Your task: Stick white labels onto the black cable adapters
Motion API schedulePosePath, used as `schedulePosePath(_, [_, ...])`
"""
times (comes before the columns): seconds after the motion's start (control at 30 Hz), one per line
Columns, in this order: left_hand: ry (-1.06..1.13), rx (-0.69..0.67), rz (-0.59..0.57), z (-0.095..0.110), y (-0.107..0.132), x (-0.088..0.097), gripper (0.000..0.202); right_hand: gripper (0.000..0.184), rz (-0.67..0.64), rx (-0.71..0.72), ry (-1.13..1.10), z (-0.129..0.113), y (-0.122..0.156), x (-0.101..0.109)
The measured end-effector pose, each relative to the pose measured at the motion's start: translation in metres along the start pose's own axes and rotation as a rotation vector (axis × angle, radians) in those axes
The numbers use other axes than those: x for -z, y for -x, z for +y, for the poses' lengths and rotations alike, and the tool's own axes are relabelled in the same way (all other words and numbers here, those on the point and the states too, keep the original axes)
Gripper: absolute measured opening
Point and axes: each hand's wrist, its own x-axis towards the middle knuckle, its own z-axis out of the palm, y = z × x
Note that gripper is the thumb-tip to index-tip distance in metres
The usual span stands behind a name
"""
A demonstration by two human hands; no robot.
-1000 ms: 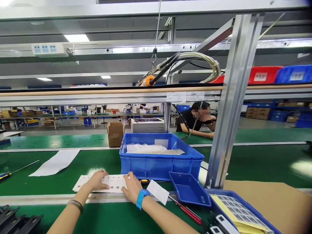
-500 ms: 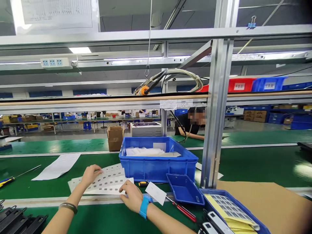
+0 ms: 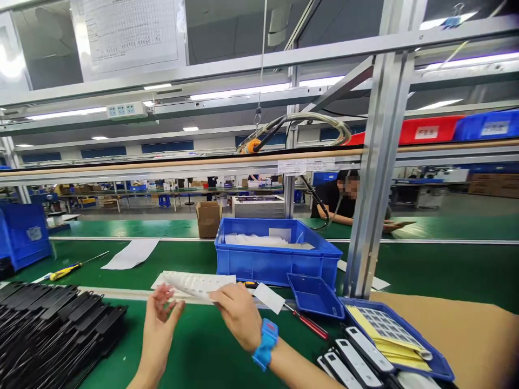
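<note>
My right hand (image 3: 239, 314), with a blue wristband, pinches a white sheet (image 3: 198, 283) dotted with small grey squares and holds it lifted just above the green belt. More white sheets (image 3: 162, 282) lie flat under it. My left hand (image 3: 159, 326) is raised beside the sheet's near edge, fingers spread and slightly blurred, holding nothing. A small white card (image 3: 269, 297) lies just right of my right hand.
A big blue bin (image 3: 275, 258) with white sheets stands behind the hands, a small blue tray (image 3: 314, 294) and a red-handled screwdriver (image 3: 310, 325) to its right. Black flat parts (image 3: 52, 324) are stacked at left. A metal post (image 3: 371, 183) rises at right; a person leans beyond it.
The sheet lay flat under both hands; my right hand has lifted it off the belt and my left hand has come off it. The view swung left, showing the black parts.
</note>
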Motion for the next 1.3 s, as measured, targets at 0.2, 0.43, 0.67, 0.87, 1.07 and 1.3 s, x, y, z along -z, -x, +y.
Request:
schedulePosePath(0.2, [-0.830, -0.566, -0.558, 0.004, 0.036, 0.061, 0.027, 0.022, -0.350, 0.198, 0.377, -0.008, 0.065, -0.015])
schedulePosePath(0.43, [-1.000, -0.250, -0.981, -0.008, 0.069, 0.070, 0.029, 0.016, -0.623, 0.146, 0.202, -0.035, 0.107, -0.026])
schedulePosePath(0.67, [-0.985, 0.014, -1.023, -0.024, 0.053, 0.077, 0.020, 0.015, -0.661, 0.055, -0.133, -0.052, 0.101, -0.043])
schedulePosePath(0.87, [-1.020, 0.078, -1.127, -0.022, 0.033, 0.074, 0.014, 0.013, -0.724, -0.213, -0.310, -0.052, 0.082, -0.064])
schedulePosePath(1.07, [-1.105, 0.009, -1.217, -0.019, 0.031, 0.055, 0.014, 0.019, -0.829, -0.339, -0.320, -0.061, 0.060, -0.071])
schedulePosePath(1.3, [-1.221, 0.126, -1.378, -0.022, 0.032, 0.047, 0.014, 0.025, -0.932, -0.224, -0.274, -0.043, 0.086, -0.082])
